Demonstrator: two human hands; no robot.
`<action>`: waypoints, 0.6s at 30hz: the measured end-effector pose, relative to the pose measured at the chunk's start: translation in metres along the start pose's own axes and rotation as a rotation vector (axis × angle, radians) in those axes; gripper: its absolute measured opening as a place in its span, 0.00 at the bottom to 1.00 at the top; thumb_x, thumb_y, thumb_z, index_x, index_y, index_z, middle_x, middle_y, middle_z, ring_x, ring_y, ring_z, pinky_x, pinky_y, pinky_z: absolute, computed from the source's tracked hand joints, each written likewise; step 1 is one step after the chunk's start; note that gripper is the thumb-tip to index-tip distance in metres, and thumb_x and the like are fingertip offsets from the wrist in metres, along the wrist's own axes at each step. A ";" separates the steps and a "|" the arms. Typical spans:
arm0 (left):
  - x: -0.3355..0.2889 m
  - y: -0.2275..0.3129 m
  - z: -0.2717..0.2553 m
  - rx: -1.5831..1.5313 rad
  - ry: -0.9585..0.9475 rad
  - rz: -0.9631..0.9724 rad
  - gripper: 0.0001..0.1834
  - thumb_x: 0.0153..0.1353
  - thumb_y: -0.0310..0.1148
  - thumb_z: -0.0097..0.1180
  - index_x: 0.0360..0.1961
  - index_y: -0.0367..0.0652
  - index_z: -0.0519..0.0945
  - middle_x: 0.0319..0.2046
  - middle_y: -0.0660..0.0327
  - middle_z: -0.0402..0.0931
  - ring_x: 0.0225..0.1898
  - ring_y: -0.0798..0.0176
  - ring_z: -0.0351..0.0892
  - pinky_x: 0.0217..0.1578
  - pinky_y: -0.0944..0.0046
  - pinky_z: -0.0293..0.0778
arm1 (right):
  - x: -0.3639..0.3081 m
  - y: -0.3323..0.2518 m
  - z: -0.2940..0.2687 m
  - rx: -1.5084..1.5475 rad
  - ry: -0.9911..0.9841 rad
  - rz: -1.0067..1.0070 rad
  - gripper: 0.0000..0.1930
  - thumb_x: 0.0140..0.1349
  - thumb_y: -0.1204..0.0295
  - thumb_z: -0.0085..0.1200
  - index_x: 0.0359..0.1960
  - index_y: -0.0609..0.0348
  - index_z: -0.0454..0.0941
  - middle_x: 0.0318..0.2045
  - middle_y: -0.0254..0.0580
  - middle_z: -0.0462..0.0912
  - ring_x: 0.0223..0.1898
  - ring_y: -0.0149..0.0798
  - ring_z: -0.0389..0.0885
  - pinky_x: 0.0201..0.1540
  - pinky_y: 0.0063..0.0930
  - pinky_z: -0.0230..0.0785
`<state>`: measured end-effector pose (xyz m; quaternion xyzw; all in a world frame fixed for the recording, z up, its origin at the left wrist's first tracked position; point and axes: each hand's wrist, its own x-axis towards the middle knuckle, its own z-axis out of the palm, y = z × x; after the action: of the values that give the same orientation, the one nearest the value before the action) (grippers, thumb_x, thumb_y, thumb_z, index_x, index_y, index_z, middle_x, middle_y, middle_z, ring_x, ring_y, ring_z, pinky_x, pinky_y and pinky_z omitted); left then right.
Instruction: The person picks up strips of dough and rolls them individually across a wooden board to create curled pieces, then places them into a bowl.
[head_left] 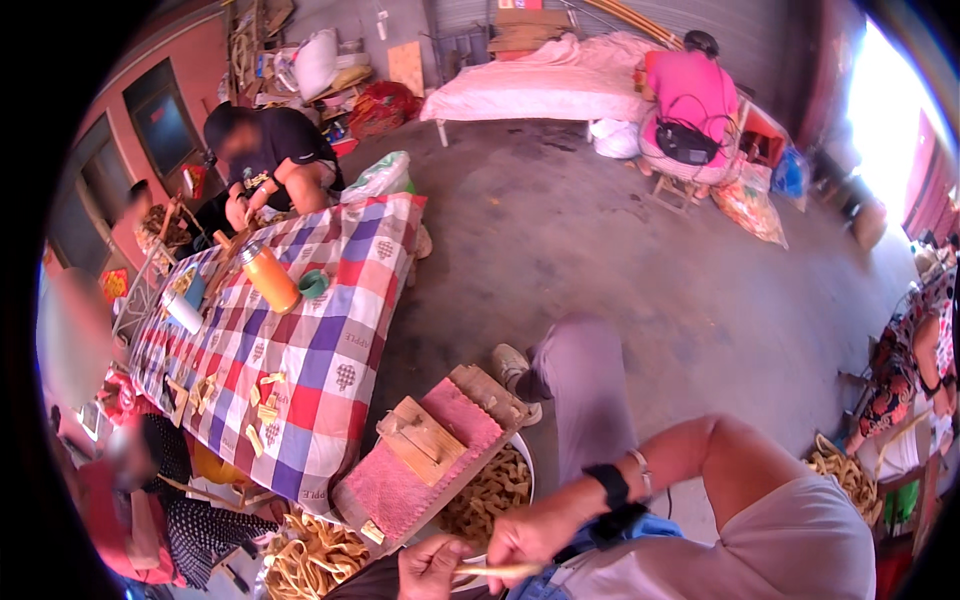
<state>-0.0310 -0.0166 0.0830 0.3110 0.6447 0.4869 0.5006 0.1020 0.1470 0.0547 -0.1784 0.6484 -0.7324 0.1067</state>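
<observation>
At the lower edge, my left hand (430,567) and my right hand (530,532) are close together, both closed on a thin, pale tan strip (500,571). The strip lies roughly level between them, and its exact kind cannot be made out. Just beyond my hands, a board covered in pink-red cloth (385,487) slopes beside the table. A small wooden block (422,437) with what looks like a thin pin in it rests on the board. Below the board, a white tub (533,480) holds many curved tan pieces (490,497).
A checked-cloth table (340,345) on the left bears an orange flask (268,280), a green cup (313,284), a white bottle (182,311) and several tan pieces (268,400). More tan pieces (315,560) are heaped at lower left. Other people sit around; a pink-covered bed (545,85) stands behind.
</observation>
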 end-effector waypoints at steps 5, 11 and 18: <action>-0.001 0.030 0.056 -0.554 -0.067 0.484 0.14 0.64 0.33 0.49 0.45 0.32 0.74 0.21 0.65 0.69 0.19 0.73 0.63 0.21 0.74 0.59 | 0.003 -0.078 -0.009 -0.050 0.349 -0.265 0.07 0.65 0.74 0.52 0.29 0.64 0.75 0.25 0.33 0.80 0.21 0.23 0.75 0.22 0.20 0.65; 0.055 -0.009 0.065 -0.509 0.052 0.388 0.13 0.69 0.27 0.42 0.53 0.37 0.65 0.24 0.67 0.65 0.21 0.76 0.61 0.22 0.75 0.59 | 0.011 -0.028 -0.032 -0.978 0.880 -0.159 0.18 0.55 0.76 0.54 0.50 0.58 0.78 0.20 0.40 0.78 0.20 0.43 0.79 0.24 0.29 0.71; 0.059 -0.032 0.040 0.354 0.430 0.394 0.06 0.61 0.23 0.49 0.40 0.38 0.74 0.22 0.55 0.74 0.23 0.58 0.76 0.25 0.63 0.70 | 0.021 0.008 -0.038 -1.034 0.915 -0.090 0.12 0.58 0.73 0.56 0.44 0.55 0.81 0.32 0.41 0.82 0.29 0.44 0.83 0.29 0.32 0.74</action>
<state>-0.0088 0.0378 0.0319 0.4019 0.7377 0.5091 0.1877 0.0671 0.1729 0.0457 0.0937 0.8860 -0.3347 -0.3070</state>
